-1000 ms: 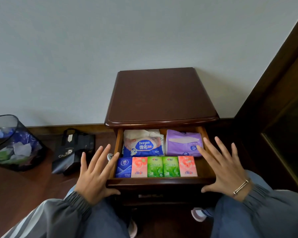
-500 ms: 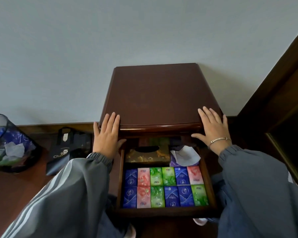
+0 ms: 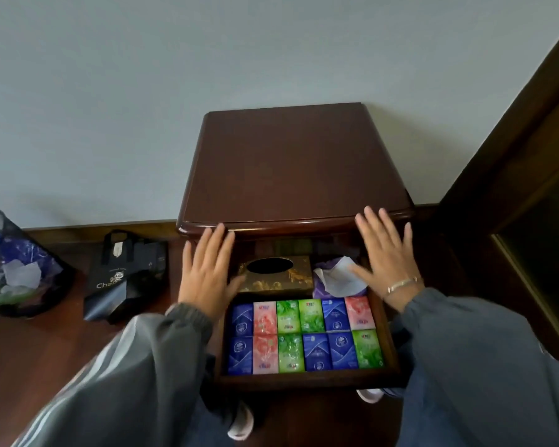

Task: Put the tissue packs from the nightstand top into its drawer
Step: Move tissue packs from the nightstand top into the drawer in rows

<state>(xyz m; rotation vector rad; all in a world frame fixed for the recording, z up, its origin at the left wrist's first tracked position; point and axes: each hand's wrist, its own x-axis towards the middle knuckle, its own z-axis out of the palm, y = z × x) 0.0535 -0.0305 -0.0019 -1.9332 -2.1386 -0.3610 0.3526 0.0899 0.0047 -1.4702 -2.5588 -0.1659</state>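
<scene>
At the bottom of the frame two grey sleeves are reaching upward from either side, and the toes of two light shoes [image 3: 241,421] are showing under the pulled-out drawer [image 3: 304,380], which is standing wide open in the lower centre. The tissue packs [image 3: 307,337] are lying flat inside its front half in two neat rows of six, blue, pink and green, packed edge to edge and filling the width. Behind them, toward the back of the drawer, a dark gold-patterned tissue box [image 3: 276,279] with an oval opening is sitting on the left, and a purple soft pack [image 3: 318,287] with a white sheet sticking out is lying just beside it on the right. The left hand [image 3: 204,272] is hovering palm down over the drawer's left rear corner, fingers straight and slightly spread, holding nothing. The right hand [image 3: 384,256], wearing a thin bracelet [image 3: 400,283] at the wrist, is doing the same over the right rear corner, fingers splayed and holding nothing. Both sets of fingertips are reaching the front lip of the nightstand top [image 3: 294,162], though actual contact is hard to judge. At the left of the frame a black paper bag [image 3: 123,279] is standing on the wooden floor, and at the far left edge a dark waste bin [image 3: 17,269] is holding crumpled paper. A pale wall is filling the upper frame.
</scene>
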